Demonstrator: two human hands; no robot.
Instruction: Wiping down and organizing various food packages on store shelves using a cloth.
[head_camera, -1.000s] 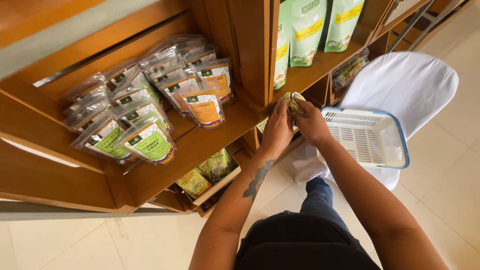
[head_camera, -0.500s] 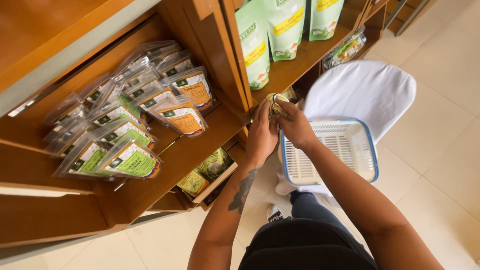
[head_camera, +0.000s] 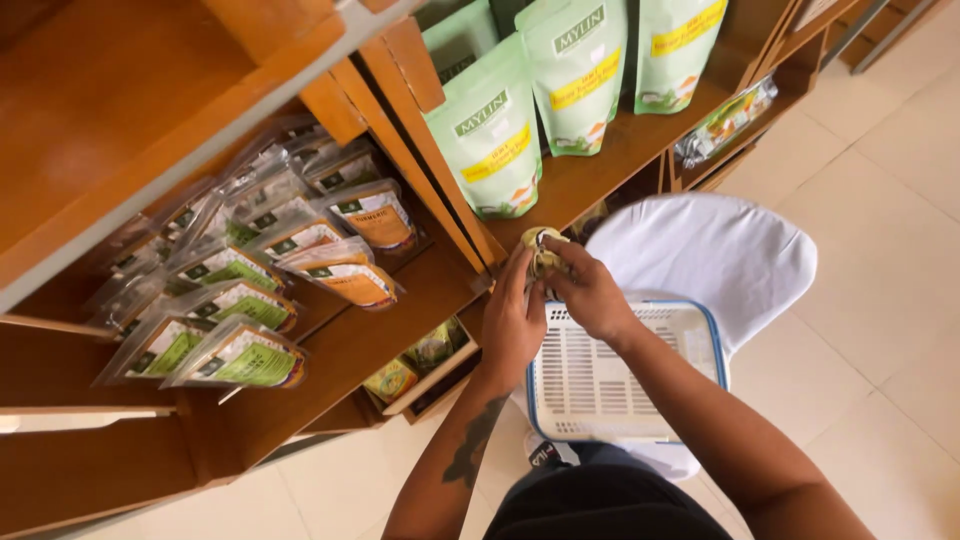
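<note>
1. Hands meet at the front edge of a wooden shelf (head_camera: 610, 170), both closed on one small packet (head_camera: 545, 250) held between them.
2. Left hand (head_camera: 512, 320) grips the small packet from below and from the left, fingers curled up around it; a dark tattoo runs along that forearm.
3. Right hand (head_camera: 590, 295) pinches the same packet from the right, thumb and fingertips on its upper part.
4. The packet is yellowish-green and crumpled; what it contains cannot be told.
5. Just below both hands sits a white plastic basket (head_camera: 700, 345) with a blue rim and slotted floor, resting on a seat with a white cover (head_camera: 720, 250).
6. Above the hands, three tall pale-green pouches (head_camera: 490, 140) stand upright on the shelf, with yellow bands across their fronts.
7. Left of the left hand, clear flat sachets (head_camera: 250, 300) with green and orange labels lie overlapping in rows on a lower shelf.
8. Below the left hand, a small wooden tray (head_camera: 440, 375) holds more yellow-green packets.
9. Pale floor tiles (head_camera: 880, 300) spread out to the right of the right hand.
</note>
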